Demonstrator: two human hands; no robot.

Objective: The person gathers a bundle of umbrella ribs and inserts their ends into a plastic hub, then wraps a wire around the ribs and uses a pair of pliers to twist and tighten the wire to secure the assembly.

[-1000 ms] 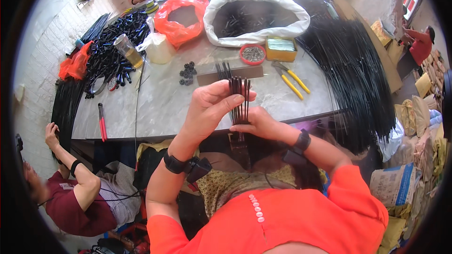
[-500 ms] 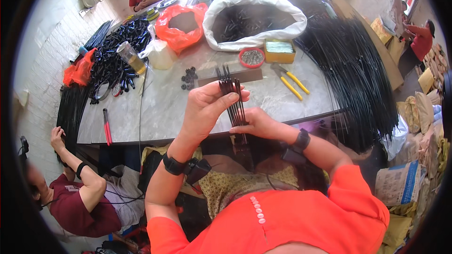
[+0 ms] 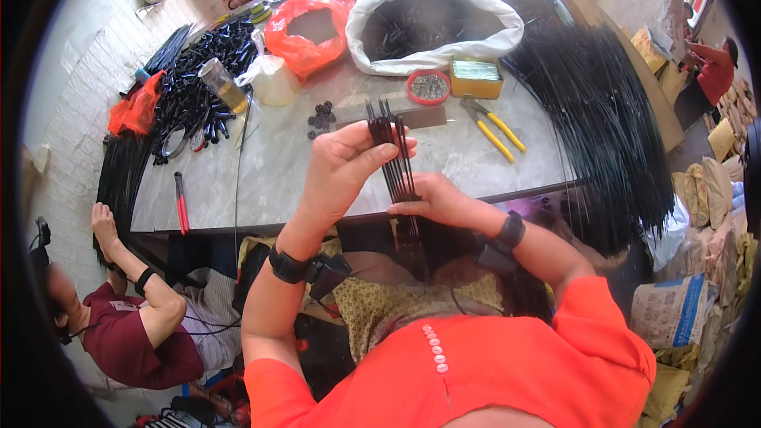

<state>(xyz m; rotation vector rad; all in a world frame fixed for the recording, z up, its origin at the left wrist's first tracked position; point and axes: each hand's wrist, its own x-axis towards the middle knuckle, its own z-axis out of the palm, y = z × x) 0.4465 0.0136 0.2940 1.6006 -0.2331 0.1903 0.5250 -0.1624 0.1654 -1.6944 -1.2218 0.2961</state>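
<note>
A bundle of thin black rods [image 3: 394, 170] stands nearly upright at the near edge of the table, with both hands on it. My left hand [image 3: 349, 160] is closed round its upper part, thumb across the front, and several rod tips poke out above the fingers. Lower down, my right hand [image 3: 437, 196] pinches the same rods from the right. Their lower ends drop below the table edge into shadow, where I cannot make them out. Behind the rods lies a flat brown bar [image 3: 428, 116], beside a small cluster of black parts [image 3: 321, 119].
Yellow-handled pliers [image 3: 498, 133], a red dish of small metal pieces [image 3: 428, 87] and a yellow box [image 3: 476, 79] lie beyond my right hand. A white sack [image 3: 511, 32] holds dark parts. Long black rods [image 3: 602, 135] overhang the right edge. A co-worker [image 3: 143, 325] sits at left.
The whole view has shifted slightly. My hands keep their hold on the rods, which show only a very small movement. The co-worker's hand at left has risen a little.
</note>
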